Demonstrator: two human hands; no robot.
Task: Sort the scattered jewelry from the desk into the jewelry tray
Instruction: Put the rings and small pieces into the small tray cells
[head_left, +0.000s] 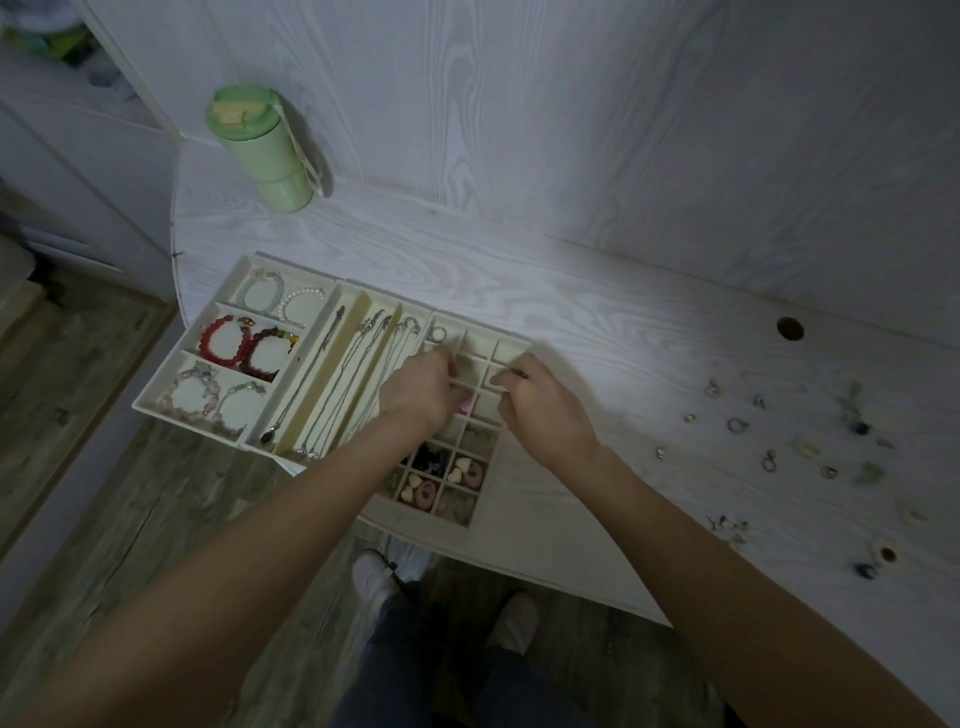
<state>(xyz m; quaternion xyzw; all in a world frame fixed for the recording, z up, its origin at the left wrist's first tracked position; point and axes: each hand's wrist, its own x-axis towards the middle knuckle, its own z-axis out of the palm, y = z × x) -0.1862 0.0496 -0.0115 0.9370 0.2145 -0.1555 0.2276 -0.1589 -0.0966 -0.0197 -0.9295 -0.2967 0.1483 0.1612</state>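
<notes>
Starting at the left, the tray (156, 400) lies on the desk (597, 322) with its long axis running left to right, its near-left corner past the desk edge; bracelets (228, 343) fill its left compartments, chains (332, 384) lie lengthwise in the narrow middle channels running away from the person, and a grid of small cells takes the right end, one far cell holding a ring (438, 334); the left hand (421, 389) hovers over the grid's left columns, fingers curled down and together toward a cell, though whether they pinch anything I cannot tell, being too small and blurred; the right hand (540, 405) sits just beside it over the grid's right columns, fingertips drawn together as if pinching a small dark-tipped piece at the cell rim, though what it holds is unclear; further right, well apart from both hands, the loose pieces (769, 457) lie scattered on the desk, mostly rings and small studs with no shared direction; they lie to the right of the right hand, which is plainly the nearer one, so the next pickup likely falls to it, reaching rightward and carrying back left to the grid.
</notes>
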